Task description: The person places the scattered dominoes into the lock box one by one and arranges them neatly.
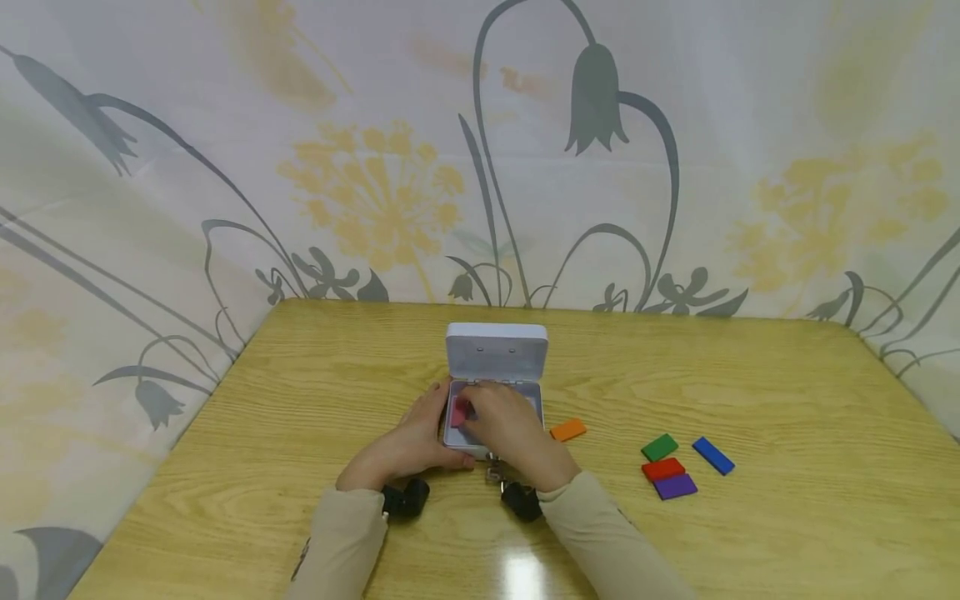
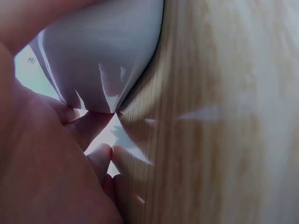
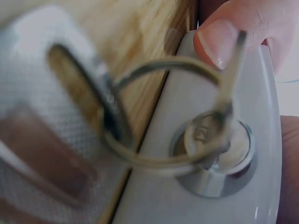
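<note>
A small white metal box (image 1: pixel 468 451) stands on the table with its lid (image 1: pixel 497 354) raised. My left hand (image 1: pixel 420 437) grips the box's left side, its thumb on the front edge; in the left wrist view its fingers (image 2: pixel 96 123) reach along the box wall (image 2: pixel 103 42). My right hand (image 1: pixel 510 421) is down inside the box, fingers curled at a pink block (image 1: pixel 458 414) by the left inner wall and pinching it. In the right wrist view a key (image 3: pixel 231 74) sits in the front lock (image 3: pixel 238 147), with a ring (image 3: pixel 154 165) and a silvery tag (image 3: pixel 46 60) hanging off it.
To the right of the box lies an orange block (image 1: pixel 567 430). Farther right are a green block (image 1: pixel 660 447), a red block (image 1: pixel 663 470), a purple block (image 1: pixel 676 487) and a blue block (image 1: pixel 713 456). A flower-patterned curtain (image 1: pixel 420 100) backs the wooden table (image 1: pixel 787 400).
</note>
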Demonstrator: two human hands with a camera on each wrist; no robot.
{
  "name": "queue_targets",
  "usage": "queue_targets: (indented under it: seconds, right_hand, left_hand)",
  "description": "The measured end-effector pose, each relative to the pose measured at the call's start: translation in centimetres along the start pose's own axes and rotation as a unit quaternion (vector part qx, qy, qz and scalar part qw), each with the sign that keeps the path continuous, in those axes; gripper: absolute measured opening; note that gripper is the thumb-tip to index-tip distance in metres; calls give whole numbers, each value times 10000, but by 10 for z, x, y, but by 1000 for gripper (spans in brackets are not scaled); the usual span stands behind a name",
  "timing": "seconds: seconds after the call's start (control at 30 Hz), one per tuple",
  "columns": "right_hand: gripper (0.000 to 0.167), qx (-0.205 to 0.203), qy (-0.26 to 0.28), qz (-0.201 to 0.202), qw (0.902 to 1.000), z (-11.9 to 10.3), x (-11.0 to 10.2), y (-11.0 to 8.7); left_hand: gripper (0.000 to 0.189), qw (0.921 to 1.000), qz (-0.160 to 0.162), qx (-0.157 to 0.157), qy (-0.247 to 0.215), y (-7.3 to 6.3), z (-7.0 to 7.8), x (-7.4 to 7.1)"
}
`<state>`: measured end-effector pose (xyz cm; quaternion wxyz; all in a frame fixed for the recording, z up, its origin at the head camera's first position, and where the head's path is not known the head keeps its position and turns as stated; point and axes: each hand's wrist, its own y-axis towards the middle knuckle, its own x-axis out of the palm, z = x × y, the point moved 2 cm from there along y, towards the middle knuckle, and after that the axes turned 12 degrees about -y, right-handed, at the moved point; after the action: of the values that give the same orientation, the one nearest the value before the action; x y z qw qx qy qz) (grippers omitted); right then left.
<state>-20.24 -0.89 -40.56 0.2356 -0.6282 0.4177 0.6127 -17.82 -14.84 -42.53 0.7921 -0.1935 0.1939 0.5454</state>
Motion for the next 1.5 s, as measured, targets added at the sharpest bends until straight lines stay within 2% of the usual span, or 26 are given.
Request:
queue_targets:
  seconds: [0.23, 0.33, 0.53, 0.87, 1.1, 1.3, 1.5]
  right_hand:
    - [14, -44, 186, -102, 9998, 2, 2, 2]
    - [15, -74, 223, -160, 9996, 2, 1, 1]
    - [19, -113, 237, -258, 9993, 2, -2, 1]
    - [23, -167, 282, -381, 9987, 5, -5, 1]
    - [25, -60, 312, -568, 9979, 7, -7, 0]
    - [27, -222, 365, -587, 9974, 9, -10, 0]
    - [26, -306, 684, -665, 9950, 13, -20, -2]
  left_hand:
    - [114, 9982, -110, 215, -545, 0, -1, -3]
    - [114, 9966, -218, 188, -773, 0, -3, -5]
    - [112, 9956, -281, 109, -890, 0, -3, -5]
    - [112, 9987, -209, 71, -463, -1, -3, -5]
    - [112, 9989, -200, 97, -416, -1, 0, -5]
    - [113, 9990, -211, 81, -375, -1, 0, -5]
    - [113, 9995, -172, -26, -249, 0, -3, -4]
